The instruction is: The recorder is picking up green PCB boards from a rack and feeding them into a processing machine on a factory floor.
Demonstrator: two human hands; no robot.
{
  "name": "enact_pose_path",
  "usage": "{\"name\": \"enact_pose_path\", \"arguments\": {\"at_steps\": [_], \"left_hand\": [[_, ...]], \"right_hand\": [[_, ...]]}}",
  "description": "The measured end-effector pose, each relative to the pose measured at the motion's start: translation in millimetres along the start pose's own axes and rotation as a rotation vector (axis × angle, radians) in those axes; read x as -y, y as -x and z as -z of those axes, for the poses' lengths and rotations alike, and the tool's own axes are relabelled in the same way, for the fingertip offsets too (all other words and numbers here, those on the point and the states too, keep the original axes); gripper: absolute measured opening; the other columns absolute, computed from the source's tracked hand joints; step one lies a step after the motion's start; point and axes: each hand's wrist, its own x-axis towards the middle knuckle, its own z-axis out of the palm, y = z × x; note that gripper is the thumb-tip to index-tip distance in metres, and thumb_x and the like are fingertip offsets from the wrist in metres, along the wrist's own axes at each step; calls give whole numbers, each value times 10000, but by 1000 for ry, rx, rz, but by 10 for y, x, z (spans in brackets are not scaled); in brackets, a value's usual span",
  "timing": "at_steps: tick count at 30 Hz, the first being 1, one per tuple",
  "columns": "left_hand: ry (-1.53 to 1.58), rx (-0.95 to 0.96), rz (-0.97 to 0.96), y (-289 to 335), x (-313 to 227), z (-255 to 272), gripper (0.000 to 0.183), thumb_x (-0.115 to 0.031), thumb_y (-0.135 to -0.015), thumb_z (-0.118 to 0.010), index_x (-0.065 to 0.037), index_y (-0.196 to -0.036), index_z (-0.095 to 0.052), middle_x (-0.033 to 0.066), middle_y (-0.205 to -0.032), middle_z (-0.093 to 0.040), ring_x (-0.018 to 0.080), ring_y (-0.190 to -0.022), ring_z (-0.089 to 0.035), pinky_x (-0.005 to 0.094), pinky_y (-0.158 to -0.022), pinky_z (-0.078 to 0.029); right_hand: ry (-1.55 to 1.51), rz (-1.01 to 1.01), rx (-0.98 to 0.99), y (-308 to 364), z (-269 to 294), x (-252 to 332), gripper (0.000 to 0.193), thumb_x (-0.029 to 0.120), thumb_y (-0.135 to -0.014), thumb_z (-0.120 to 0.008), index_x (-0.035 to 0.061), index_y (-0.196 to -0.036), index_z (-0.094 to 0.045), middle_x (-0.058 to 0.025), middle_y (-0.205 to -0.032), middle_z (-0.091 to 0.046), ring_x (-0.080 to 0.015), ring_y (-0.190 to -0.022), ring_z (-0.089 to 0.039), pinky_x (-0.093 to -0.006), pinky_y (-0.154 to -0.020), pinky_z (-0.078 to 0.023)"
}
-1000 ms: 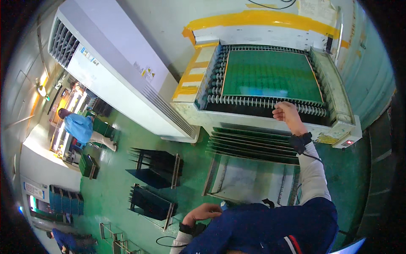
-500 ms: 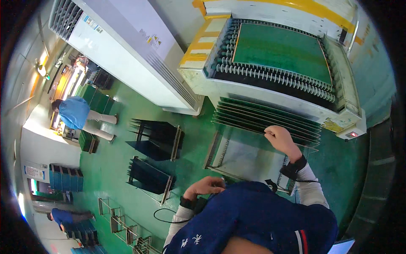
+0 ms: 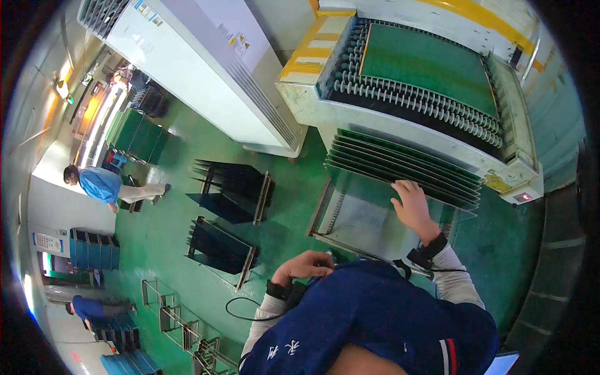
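Several thin green panels (image 3: pixel 400 164) stand in a row in a metal rack (image 3: pixel 320 209) in front of a roller machine. My right hand (image 3: pixel 414 211) is over the nearest panel, its fingers stretched forward and holding nothing visible. Whether the fingertips touch the panel I cannot tell. Close to my body, my left hand (image 3: pixel 306 266) has curled fingers beside the dark blue garment (image 3: pixel 387 306). What those fingers hold, if anything, is hidden. Dark bands circle both wrists. Another green panel (image 3: pixel 428 69) lies flat on the machine's rollers (image 3: pixel 406 103).
Beyond the rack stands the white roller machine (image 3: pixel 303 100). A tall white cabinet unit (image 3: pixel 206 75) rises to its left. Two racks of dark panels (image 3: pixel 234 194) and some bare metal frames (image 3: pixel 181 325) stand on the green floor. Two people (image 3: pixel 103 184) are farther left.
My right hand has opened from a closed shape, its fingers now extended. My left hand stays near my body. The view has shifted slightly, and the person in light blue has moved.
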Motion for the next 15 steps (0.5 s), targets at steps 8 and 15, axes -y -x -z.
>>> {"name": "enact_pose_path", "arguments": {"at_steps": [8,15], "left_hand": [[-12,3,14,179,131,78,265,-181,-830,-648,7,-1005,-586,40,-915,-607,106,-867,-540,275,-784,-443],[26,-1,-87,435,127,131,297,-213,-809,-668,-19,-1023,-598,39,-924,-623,122,-845,-565,278,-760,-461]], "right_hand": [[97,-11,18,57,-112,227,468,124,-701,-674,24,-1135,-531,-123,-1245,-472,-305,-1153,-428,-434,-945,-356],[165,-62,64,203,-202,345,524,93,-686,-666,15,-1180,-510,-147,-1401,-301,-321,-1277,-305,-456,-1027,-272]]}}
